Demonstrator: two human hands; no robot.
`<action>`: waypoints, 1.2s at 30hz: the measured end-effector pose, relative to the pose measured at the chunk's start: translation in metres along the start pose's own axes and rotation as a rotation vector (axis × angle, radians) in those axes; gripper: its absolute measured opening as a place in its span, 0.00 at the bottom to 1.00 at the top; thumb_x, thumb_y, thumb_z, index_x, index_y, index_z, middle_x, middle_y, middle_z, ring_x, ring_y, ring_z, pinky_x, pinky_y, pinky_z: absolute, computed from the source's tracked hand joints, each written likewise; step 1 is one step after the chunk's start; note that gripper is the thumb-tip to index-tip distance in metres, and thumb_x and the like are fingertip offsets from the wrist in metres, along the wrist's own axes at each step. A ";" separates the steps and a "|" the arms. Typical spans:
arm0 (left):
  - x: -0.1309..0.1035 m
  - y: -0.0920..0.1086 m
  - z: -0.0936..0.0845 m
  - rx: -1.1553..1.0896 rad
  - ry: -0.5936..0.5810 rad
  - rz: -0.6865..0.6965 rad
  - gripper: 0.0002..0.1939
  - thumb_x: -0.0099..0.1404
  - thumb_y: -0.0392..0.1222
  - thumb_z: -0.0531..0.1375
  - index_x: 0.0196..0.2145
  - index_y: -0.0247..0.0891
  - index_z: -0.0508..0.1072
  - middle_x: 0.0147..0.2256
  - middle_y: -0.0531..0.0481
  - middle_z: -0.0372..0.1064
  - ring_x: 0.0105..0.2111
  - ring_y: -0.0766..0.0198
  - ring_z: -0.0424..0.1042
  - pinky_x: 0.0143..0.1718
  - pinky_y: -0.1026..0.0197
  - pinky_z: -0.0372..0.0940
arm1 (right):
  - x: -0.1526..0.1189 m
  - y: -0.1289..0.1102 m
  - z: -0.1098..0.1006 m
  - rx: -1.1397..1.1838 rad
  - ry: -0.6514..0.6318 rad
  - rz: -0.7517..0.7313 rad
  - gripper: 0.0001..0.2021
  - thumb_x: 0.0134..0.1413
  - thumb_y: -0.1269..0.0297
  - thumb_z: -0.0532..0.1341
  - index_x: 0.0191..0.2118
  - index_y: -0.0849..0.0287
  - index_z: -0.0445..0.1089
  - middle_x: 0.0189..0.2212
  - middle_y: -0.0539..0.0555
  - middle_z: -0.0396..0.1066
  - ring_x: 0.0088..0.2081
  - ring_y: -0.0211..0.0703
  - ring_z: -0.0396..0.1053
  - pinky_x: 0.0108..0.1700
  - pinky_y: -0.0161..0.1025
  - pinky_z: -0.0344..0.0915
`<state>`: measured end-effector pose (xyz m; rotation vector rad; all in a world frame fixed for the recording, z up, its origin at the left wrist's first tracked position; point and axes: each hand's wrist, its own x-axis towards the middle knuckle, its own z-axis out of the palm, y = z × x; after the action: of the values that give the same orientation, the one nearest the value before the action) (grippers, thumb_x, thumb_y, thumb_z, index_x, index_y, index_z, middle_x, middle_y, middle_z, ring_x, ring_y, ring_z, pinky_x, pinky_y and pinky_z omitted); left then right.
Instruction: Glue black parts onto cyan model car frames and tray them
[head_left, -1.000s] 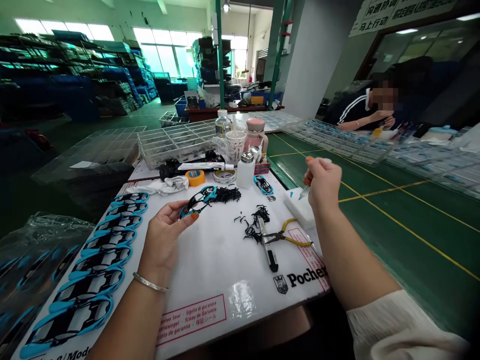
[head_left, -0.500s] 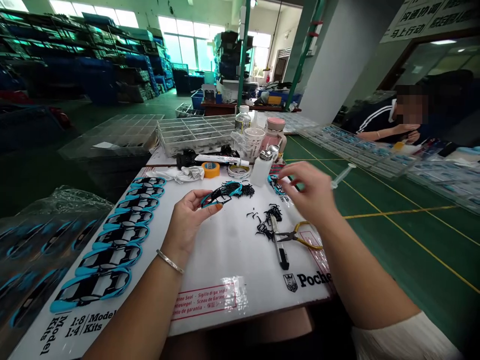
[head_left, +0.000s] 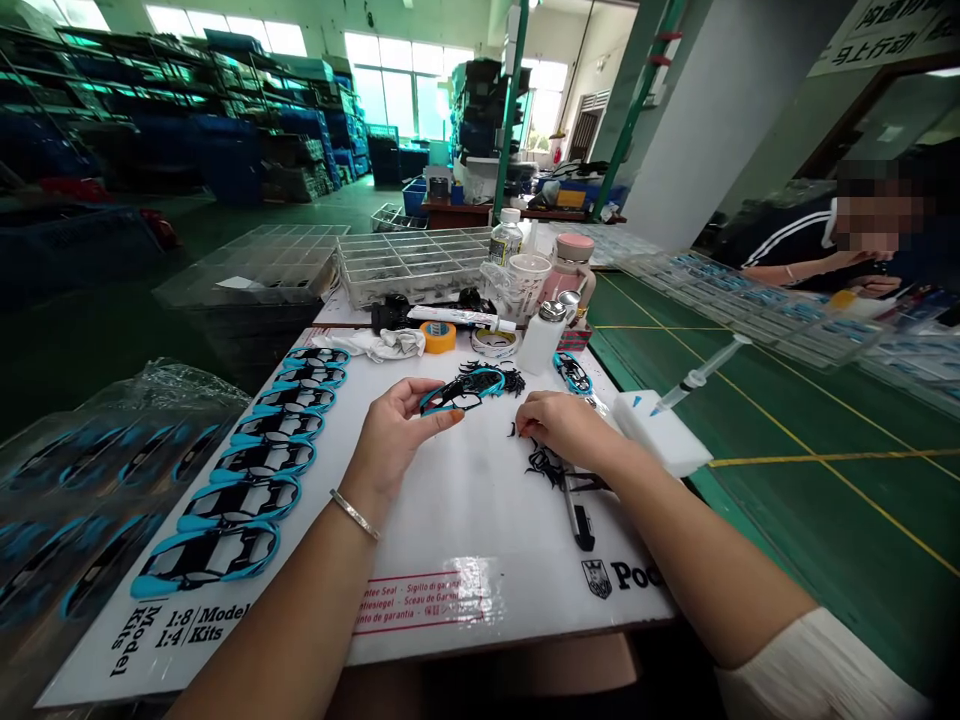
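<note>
A blue and black frame part [head_left: 459, 392] is pinched between the thumb and fingers of my left hand [head_left: 397, 430] above the white table. Close to a scattered pile of small black pieces [head_left: 546, 464], my right hand [head_left: 562, 428] has its fingertips together near the surface; whatever they hold is too small to make out. A second heap of black pieces [head_left: 513, 378] lies behind the held part. The cutter knife [head_left: 580, 522] lies below my right hand, and the pliers are mostly hidden by it. Blue and black parts [head_left: 259, 455] form a column at the left.
Behind the hands stand orange tape [head_left: 439, 337], a dispenser bottle [head_left: 541, 338], a pink bottle [head_left: 571, 270] and a divided tray [head_left: 412, 265]. A syringe [head_left: 701, 373] stands in a white block [head_left: 664, 430] at right. A person [head_left: 817, 245] sits at the far right.
My right hand has moved down and left from beside the dispenser bottle to the small black pieces, uncovering the white block. My left hand still holds the part. The view has shifted slightly.
</note>
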<state>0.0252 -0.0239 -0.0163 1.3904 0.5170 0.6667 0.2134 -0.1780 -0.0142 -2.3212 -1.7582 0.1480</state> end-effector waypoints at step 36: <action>-0.001 0.001 -0.003 0.066 0.035 -0.103 0.28 0.47 0.47 0.72 0.44 0.36 0.71 0.39 0.47 0.74 0.38 0.62 0.70 0.35 0.63 0.65 | -0.008 -0.029 0.018 0.081 0.064 -0.254 0.07 0.54 0.77 0.62 0.32 0.58 0.73 0.32 0.50 0.71 0.36 0.39 0.66 0.33 0.34 0.57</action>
<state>0.0222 -0.0220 -0.0161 1.4057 0.6384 0.5960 0.1799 -0.1759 -0.0250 -2.0033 -1.9565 0.0988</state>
